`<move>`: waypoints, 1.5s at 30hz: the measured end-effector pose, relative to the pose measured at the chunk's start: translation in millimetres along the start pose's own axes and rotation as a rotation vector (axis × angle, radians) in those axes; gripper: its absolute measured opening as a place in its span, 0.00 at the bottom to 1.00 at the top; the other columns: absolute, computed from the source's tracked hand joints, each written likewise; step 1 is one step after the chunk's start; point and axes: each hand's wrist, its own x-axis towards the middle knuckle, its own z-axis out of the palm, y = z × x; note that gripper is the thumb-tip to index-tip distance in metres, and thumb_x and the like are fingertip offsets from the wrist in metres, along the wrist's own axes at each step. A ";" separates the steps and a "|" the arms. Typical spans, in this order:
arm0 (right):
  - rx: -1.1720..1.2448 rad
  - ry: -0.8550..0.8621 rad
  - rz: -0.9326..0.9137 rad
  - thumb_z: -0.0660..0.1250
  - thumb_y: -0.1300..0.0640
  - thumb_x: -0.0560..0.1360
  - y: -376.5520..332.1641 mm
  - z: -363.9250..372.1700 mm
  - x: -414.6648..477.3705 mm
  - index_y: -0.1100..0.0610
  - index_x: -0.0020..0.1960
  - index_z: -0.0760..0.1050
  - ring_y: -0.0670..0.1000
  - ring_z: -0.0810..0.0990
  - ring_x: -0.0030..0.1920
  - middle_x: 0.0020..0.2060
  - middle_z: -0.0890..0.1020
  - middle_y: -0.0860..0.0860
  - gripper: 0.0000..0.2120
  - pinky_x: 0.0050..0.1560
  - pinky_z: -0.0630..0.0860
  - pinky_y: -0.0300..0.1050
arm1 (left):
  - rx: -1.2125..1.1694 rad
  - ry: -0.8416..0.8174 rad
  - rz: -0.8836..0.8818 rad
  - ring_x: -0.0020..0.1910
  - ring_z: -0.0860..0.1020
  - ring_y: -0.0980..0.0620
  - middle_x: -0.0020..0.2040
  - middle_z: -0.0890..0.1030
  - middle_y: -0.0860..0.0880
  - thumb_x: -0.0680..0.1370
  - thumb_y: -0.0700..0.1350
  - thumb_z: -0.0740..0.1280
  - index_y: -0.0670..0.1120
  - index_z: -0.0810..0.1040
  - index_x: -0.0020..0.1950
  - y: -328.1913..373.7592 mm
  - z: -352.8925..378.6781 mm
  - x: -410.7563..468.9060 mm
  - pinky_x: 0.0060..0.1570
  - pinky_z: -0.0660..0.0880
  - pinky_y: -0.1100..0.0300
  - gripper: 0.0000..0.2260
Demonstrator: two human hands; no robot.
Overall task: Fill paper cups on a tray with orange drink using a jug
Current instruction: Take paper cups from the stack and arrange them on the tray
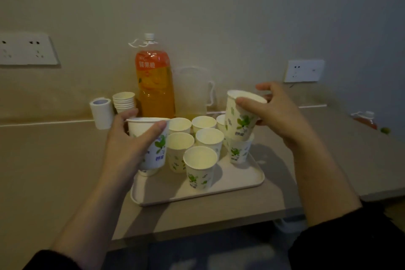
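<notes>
A beige tray on the table carries several empty white paper cups with green leaf prints. My left hand grips one cup by its rim and side, just above the tray's left edge. My right hand holds another cup tilted, lifted over a cup standing at the tray's right. Behind the tray stands a large bottle of orange drink with a white cap. A clear plastic jug sits to its right, partly hidden by cups.
A stack of spare paper cups and a white roll stand left of the bottle against the wall. Wall sockets flank the scene. Another small bottle lies at the far right. The table's front edge runs just below the tray.
</notes>
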 end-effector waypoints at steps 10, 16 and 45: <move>-0.299 -0.233 0.111 0.76 0.48 0.66 54.6 28.6 -19.6 0.52 0.71 0.61 0.52 0.72 0.62 0.66 0.71 0.51 0.39 0.55 0.74 0.47 | -0.009 0.053 0.038 0.55 0.74 0.53 0.59 0.73 0.54 0.69 0.51 0.73 0.52 0.66 0.71 0.9 6.4 -7.7 0.42 0.72 0.61 0.32; -0.298 -0.252 0.150 0.75 0.48 0.67 67.9 33.5 -21.2 0.53 0.71 0.61 0.51 0.72 0.63 0.67 0.70 0.51 0.39 0.56 0.74 0.47 | 0.017 0.058 0.035 0.62 0.74 0.48 0.67 0.72 0.49 0.66 0.52 0.73 0.51 0.65 0.71 -1.5 1.7 -9.6 0.56 0.75 0.50 0.35; -0.403 -0.081 -0.120 0.70 0.32 0.62 31.0 48.6 -30.9 0.45 0.70 0.61 0.49 0.69 0.65 0.66 0.69 0.46 0.41 0.62 0.71 0.56 | 0.149 0.004 -0.023 0.65 0.71 0.47 0.68 0.70 0.48 0.70 0.49 0.74 0.53 0.62 0.71 -24.7 -0.7 1.8 0.57 0.73 0.52 0.33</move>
